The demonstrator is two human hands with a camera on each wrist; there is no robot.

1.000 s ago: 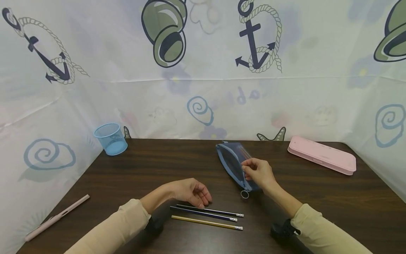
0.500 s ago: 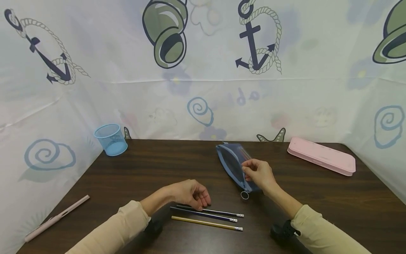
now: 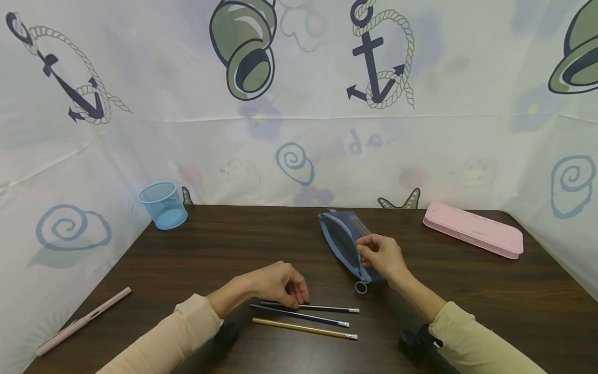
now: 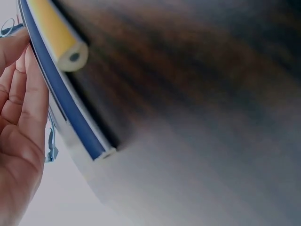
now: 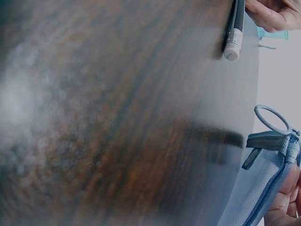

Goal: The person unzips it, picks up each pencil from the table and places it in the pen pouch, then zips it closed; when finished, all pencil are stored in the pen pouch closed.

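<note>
My left hand [image 3: 282, 284] is at the black pencil [image 3: 329, 309], thumb and fingertips pinching it near its middle. Just in front lie a navy pencil [image 3: 322, 319] and a gold pencil [image 3: 303, 326], roughly parallel, eraser ends to the right. The left wrist view shows the unsharpened ends of the gold pencil [image 4: 56, 33] and navy pencil [image 4: 70, 108] beside the palm. With thumb and fingers my right hand [image 3: 384, 255] grips the edge of a blue mesh pencil pouch [image 3: 334, 236], its zip undone and mouth gaping. A ring pull [image 3: 361, 287] hangs at its near end.
A light blue mesh cup [image 3: 164, 208] stands at the back left. The pink pencil case [image 3: 474, 229] lies closed at the back right. Near the left table edge is a slim pale pink pen-like stick [image 3: 84, 322]. Printed cloth walls [image 3: 299, 111] enclose the table.
The black pencil's eraser end has swung slightly away from the navy pencil, and my left fingers have shifted a little to the left. My right hand and the pouch have stayed put.
</note>
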